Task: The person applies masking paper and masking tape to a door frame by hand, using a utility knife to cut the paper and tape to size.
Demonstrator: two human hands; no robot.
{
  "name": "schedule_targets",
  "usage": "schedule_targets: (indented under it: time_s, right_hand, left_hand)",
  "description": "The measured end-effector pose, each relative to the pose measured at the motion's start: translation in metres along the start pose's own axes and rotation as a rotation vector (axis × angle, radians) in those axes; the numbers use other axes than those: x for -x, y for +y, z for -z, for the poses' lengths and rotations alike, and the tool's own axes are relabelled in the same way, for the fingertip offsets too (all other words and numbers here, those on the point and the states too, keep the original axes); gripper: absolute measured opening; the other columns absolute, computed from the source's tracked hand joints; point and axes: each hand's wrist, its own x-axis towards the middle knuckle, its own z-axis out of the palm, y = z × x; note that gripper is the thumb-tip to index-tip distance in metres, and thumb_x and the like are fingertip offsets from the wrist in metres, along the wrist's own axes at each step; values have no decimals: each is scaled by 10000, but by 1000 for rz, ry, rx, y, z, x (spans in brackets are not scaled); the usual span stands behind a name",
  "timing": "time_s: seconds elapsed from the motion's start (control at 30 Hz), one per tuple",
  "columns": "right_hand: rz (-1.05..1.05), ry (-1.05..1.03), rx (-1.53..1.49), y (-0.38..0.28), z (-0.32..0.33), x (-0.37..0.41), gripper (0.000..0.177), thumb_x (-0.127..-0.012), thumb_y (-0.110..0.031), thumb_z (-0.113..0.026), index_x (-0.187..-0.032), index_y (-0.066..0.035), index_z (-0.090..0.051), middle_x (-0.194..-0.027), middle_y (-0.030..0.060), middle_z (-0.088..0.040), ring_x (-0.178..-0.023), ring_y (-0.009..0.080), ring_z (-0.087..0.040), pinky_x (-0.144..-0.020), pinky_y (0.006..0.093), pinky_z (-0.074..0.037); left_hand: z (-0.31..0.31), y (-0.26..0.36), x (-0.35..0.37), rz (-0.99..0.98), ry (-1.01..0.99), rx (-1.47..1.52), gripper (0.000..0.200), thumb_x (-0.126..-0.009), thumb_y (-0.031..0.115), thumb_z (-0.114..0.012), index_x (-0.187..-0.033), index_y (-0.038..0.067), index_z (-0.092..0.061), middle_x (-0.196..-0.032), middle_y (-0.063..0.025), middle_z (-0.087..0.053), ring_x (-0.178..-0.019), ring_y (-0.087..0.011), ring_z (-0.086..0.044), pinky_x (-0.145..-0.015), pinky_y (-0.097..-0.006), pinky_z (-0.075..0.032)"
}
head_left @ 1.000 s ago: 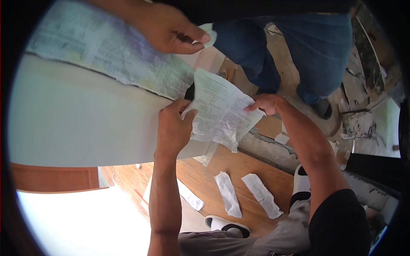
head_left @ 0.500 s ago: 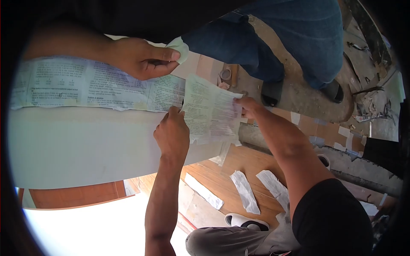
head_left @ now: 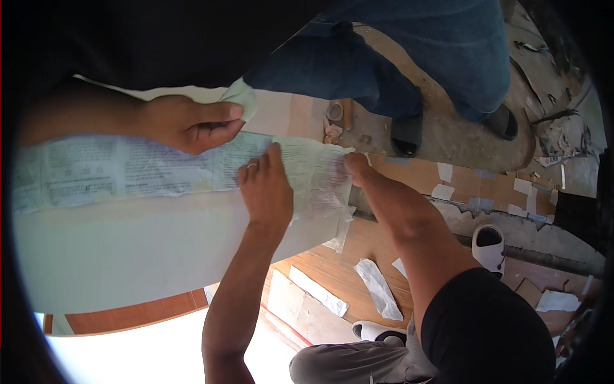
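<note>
A thin printed paper sheet (head_left: 320, 182) lies over the end of a strip of printed paper (head_left: 153, 166) along a pale, smooth panel (head_left: 141, 249). My left hand (head_left: 265, 189), a ring on one finger, rests at the sheet's left edge with its fingers apart, one reaching the upper corner. My right hand (head_left: 358, 169) pinches the sheet's upper right corner between thumb and fingers. Across from me, a co-worker's hand (head_left: 198, 125) grips a pale green crumpled piece (head_left: 240, 99) above the strip.
The co-worker's jeans (head_left: 358, 70) and dark slippers stand at the top. Torn paper strips (head_left: 378, 288) lie on the wooden floor below the panel. A tape roll (head_left: 334, 111) sits beyond the sheet. Taped cardboard (head_left: 473, 182) runs right; a white slipper (head_left: 489, 249) lies near my right arm.
The sheet has come down flatter over the strip's end. My left hand has gone from gripping its left edge to lying on it. The co-worker's hand has shifted left in view.
</note>
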Motion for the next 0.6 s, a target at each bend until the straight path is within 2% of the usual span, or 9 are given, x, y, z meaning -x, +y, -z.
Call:
schedule_targets:
  time_s: [0.03, 0.07, 0.1, 0.2, 0.27, 0.37, 0.4, 0.47, 0.6]
  right_hand:
    - [0, 9, 2, 2, 1, 2, 289, -1071, -212, -418, -1287, -70, -549, -1139, 113, -613, -930, 244, -631, -820, 464, -536]
    - [2, 23, 12, 7, 2, 6, 295, -1065, -211, -426, -1288, -65, -551, -1148, 122, -615, -944, 255, -631, -823, 465, -532]
    - [4, 38, 32, 15, 2, 8, 300, -1059, -211, -435, -1290, -60, -554, -1157, 130, -617, -959, 267, -632, -827, 467, -529]
    - [2, 88, 130, 47, 7, 5, 318, -1041, -209, -461, -1294, -44, -562, -1183, 156, -624, -1003, 300, -633, -839, 471, -520]
    - [6, 125, 209, 66, 10, -1, 331, -1029, -208, -478, -1296, -33, -567, -1200, 174, -628, -1032, 323, -634, -846, 474, -513]
    - [188, 209, 198, 71, 4, -13, 352, -1013, -203, -499, -1301, -16, -576, -1225, 202, -637, -1083, 354, -637, -871, 468, -507]
    - [286, 238, 183, 70, 1, -16, 359, -1008, -199, -504, -1304, -10, -579, -1232, 212, -642, -1105, 362, -639, -888, 459, -506]
    - [348, 251, 359, 21, -2, 23, 340, -929, -123, -516, -1217, 12, -637, -1239, 265, -647, -1174, 428, -611, -987, 432, -475]
    - [354, 301, 204, 1, -18, 35, 279, -931, -124, -536, -1121, 41, -657, -1165, 269, -673, -1136, 430, -628, -966, 448, -478]
  left_hand:
    - [1, -1, -1, 23, -20, 122, 353, -890, 15, -643, -1223, 64, -537, -956, -149, -667, -946, -343, -635, -869, -461, -431]
    - [5, 1, -1, 37, 58, 138, 257, -901, 27, -635, -1150, 58, -579, -911, -126, -694, -938, -295, -650, -859, -443, -440]
    - [7, 0, 1, 26, 58, 143, 257, -901, 27, -635, -1150, 58, -579, -911, -126, -694, -938, -295, -650, -859, -443, -440]
    - [8, -3, 21, -3, -24, 195, 217, -871, 0, -628, -1080, 62, -637, -905, -116, -670, -930, -307, -645, -846, -436, -443]
    - [-2, -4, 38, -140, -4, 181, 241, -818, -31, -618, -1029, 66, -680, -872, -95, -622, -891, -303, -621, -825, -419, -438]
    - [-6, -6, 36, -191, 23, 120, 280, -789, -23, -607, -1045, 58, -686, -864, -80, -574, -868, -288, -586, -808, -407, -433]
    - [-6, -8, 32, -190, 11, 119, 280, -789, -23, -607, -1045, 58, -686, -864, -80, -574, -868, -288, -586, -808, -407, -433]
    - [-8, -10, 16, -216, 32, 45, 298, -832, -22, -616, -1103, 66, -703, -904, -71, -610, -911, -283, -572, -811, -427, -417]
    - [-13, -17, -5, -233, 56, -64, 303, -816, -4, -621, -1101, 64, -701, -919, -65, -603, -938, -280, -562, -822, -429, -408]
